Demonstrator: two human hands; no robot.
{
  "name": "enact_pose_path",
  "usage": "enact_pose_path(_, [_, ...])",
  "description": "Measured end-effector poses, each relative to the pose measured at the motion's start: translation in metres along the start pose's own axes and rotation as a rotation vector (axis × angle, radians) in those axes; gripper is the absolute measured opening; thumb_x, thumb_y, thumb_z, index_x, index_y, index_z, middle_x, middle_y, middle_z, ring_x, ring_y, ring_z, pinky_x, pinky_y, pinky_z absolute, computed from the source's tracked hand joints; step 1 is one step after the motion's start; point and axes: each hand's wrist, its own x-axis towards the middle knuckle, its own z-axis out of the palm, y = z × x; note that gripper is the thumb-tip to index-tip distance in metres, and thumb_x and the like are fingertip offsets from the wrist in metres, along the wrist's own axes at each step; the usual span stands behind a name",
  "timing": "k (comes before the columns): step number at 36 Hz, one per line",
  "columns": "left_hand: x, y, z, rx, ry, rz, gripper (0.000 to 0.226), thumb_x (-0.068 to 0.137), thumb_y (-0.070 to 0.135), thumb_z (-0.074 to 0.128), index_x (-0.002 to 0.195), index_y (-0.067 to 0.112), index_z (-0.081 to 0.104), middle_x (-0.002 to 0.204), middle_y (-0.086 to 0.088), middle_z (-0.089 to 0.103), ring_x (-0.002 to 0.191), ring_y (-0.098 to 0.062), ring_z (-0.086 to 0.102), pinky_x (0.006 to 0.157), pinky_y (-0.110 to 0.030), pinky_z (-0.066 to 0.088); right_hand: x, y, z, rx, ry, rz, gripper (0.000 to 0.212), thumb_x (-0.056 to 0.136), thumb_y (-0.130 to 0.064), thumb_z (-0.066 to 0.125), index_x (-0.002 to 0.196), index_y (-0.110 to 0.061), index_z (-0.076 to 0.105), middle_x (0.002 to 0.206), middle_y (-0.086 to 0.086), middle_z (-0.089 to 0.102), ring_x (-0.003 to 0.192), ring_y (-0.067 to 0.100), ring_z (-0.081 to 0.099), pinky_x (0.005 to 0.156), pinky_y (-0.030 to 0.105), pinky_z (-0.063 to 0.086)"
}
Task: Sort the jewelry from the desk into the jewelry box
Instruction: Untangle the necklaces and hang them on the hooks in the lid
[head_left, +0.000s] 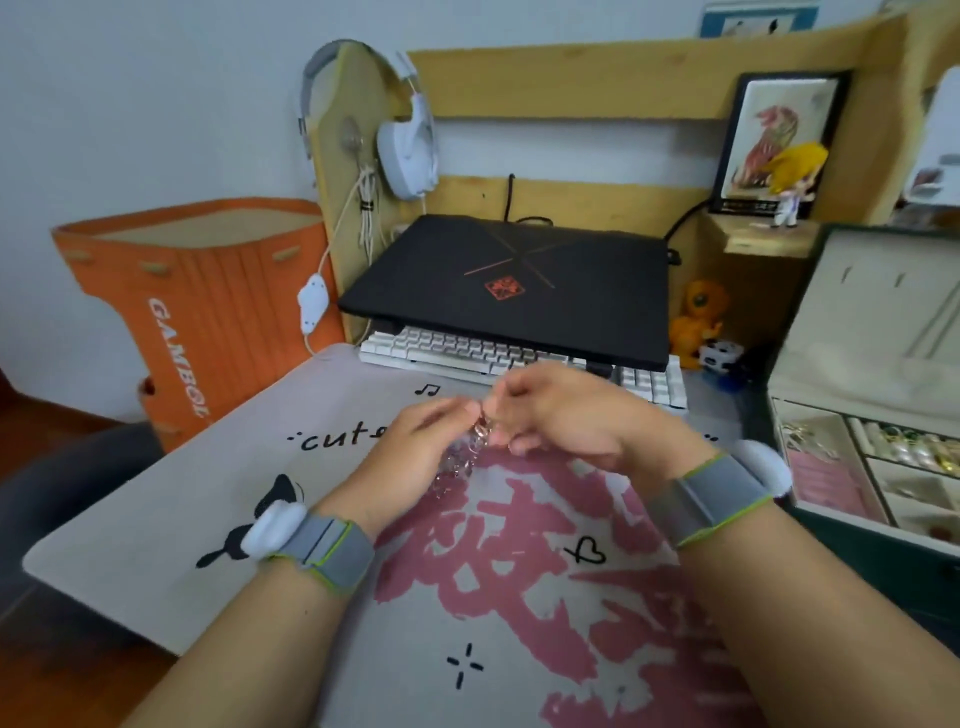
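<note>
Both hands meet above the desk mat (156, 514) on the tabletop. Left hand (415, 457) and right hand (566, 415) each pinch a clear beaded bracelet (462, 457) with curled fingers; it dangles between them, blurred. Jewelry box (852, 525) sits open at right, well apart, compartments part-filled. Closed black laptop (509, 280) over white keyboard (467, 353) behind. Orange bag (208, 312) and white headphones (405, 140) at left.

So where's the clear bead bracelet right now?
In the head view the bead bracelet hangs mid-frame between both hands, pinched by the left hand and right hand above the desk mat, left of the open jewelry box.
</note>
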Motion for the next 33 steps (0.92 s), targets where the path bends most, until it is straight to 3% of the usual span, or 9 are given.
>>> enact_pose_path(2, [-0.006, 0.003, 0.008, -0.076, -0.095, 0.017, 0.038, 0.106, 0.043, 0.046, 0.105, 0.021, 0.078, 0.095, -0.004, 0.077, 0.102, -0.019, 0.071, 0.099, -0.041, 0.044, -0.01, -0.016, -0.014, 0.174, 0.03, -0.085, 0.019, 0.104, -0.013, 0.056, 0.087, -0.012, 0.065, 0.074, 0.006, 0.069, 0.072, 0.017, 0.067, 0.073, 0.029, 0.054])
enact_pose_path(5, [-0.008, 0.009, 0.018, -0.265, -0.187, 0.042, 0.033, 0.102, 0.039, 0.054, 0.097, 0.013, 0.072, 0.068, -0.008, 0.058, 0.072, -0.029, 0.063, 0.099, -0.054, 0.051, -0.026, -0.033, -0.031, 0.333, 0.107, -0.189, 0.021, 0.105, -0.009, 0.05, 0.087, -0.01, 0.061, 0.069, 0.004, 0.062, 0.068, 0.016, 0.063, 0.073, 0.031, 0.054])
enact_pose_path(8, [-0.007, 0.014, 0.023, -0.416, -0.19, 0.038, 0.027, 0.101, 0.031, 0.057, 0.101, 0.009, 0.073, 0.064, -0.002, 0.043, 0.057, -0.019, 0.046, 0.081, -0.039, 0.053, -0.045, -0.044, -0.05, 0.492, 0.197, -0.252, 0.022, 0.107, -0.014, 0.047, 0.087, -0.011, 0.056, 0.073, 0.003, 0.056, 0.071, 0.016, 0.059, 0.07, 0.029, 0.054])
enact_pose_path(13, [0.009, 0.054, 0.031, -0.412, -0.198, 0.053, 0.023, 0.101, 0.019, 0.055, 0.101, 0.008, 0.075, 0.066, -0.003, 0.048, 0.056, -0.017, 0.043, 0.071, -0.041, 0.04, -0.074, -0.047, -0.093, 0.783, 0.335, -0.329, 0.021, 0.107, -0.019, 0.047, 0.088, -0.015, 0.055, 0.079, 0.005, 0.062, 0.076, 0.021, 0.066, 0.07, 0.034, 0.057])
enact_pose_path(19, [0.038, 0.144, 0.061, -0.131, -0.307, 0.153, 0.025, 0.105, 0.015, 0.053, 0.109, 0.01, 0.078, 0.088, -0.01, 0.07, 0.066, -0.023, 0.06, 0.061, -0.034, 0.052, -0.124, -0.034, -0.141, 0.813, 0.444, -0.312, 0.025, 0.109, -0.024, 0.041, 0.089, -0.014, 0.052, 0.072, 0.005, 0.058, 0.065, 0.021, 0.062, 0.069, 0.037, 0.056])
enact_pose_path(23, [0.048, 0.183, 0.088, 0.058, -0.285, 0.251, 0.024, 0.104, 0.019, 0.056, 0.099, 0.013, 0.079, 0.094, -0.004, 0.077, 0.088, -0.021, 0.075, 0.085, -0.042, 0.062, -0.149, -0.023, -0.165, 0.78, 0.498, -0.28, 0.023, 0.108, -0.021, 0.043, 0.089, -0.013, 0.054, 0.072, 0.008, 0.059, 0.066, 0.024, 0.061, 0.067, 0.04, 0.056])
enact_pose_path(27, [0.059, 0.215, 0.13, -0.155, -0.309, 0.307, 0.028, 0.108, 0.021, 0.048, 0.092, 0.008, 0.066, 0.07, -0.005, 0.065, 0.082, -0.024, 0.073, 0.093, -0.044, 0.06, -0.177, -0.015, -0.191, 0.755, 0.53, -0.276, 0.021, 0.107, -0.021, 0.043, 0.093, -0.013, 0.057, 0.075, 0.008, 0.065, 0.073, 0.024, 0.068, 0.064, 0.037, 0.059])
enact_pose_path(30, [0.07, 0.23, 0.162, -0.461, -0.41, 0.277, 0.024, 0.108, 0.022, 0.049, 0.093, 0.009, 0.063, 0.057, 0.0, 0.04, 0.055, -0.018, 0.051, 0.073, -0.04, 0.061, -0.19, -0.002, -0.206, 0.754, 0.549, -0.275, 0.017, 0.107, -0.02, 0.041, 0.095, -0.015, 0.052, 0.074, 0.007, 0.061, 0.06, 0.018, 0.06, 0.049, 0.027, 0.049])
enact_pose_path(33, [0.087, 0.237, 0.19, -0.614, -0.49, 0.254, 0.022, 0.105, 0.024, 0.053, 0.089, 0.013, 0.063, 0.051, 0.006, 0.03, 0.044, -0.01, 0.03, 0.05, -0.025, 0.041, -0.196, 0.012, -0.218, 0.755, 0.517, -0.263, 0.022, 0.108, -0.023, 0.04, 0.089, -0.018, 0.05, 0.069, 0.003, 0.048, 0.047, 0.009, 0.036, 0.039, 0.018, 0.027])
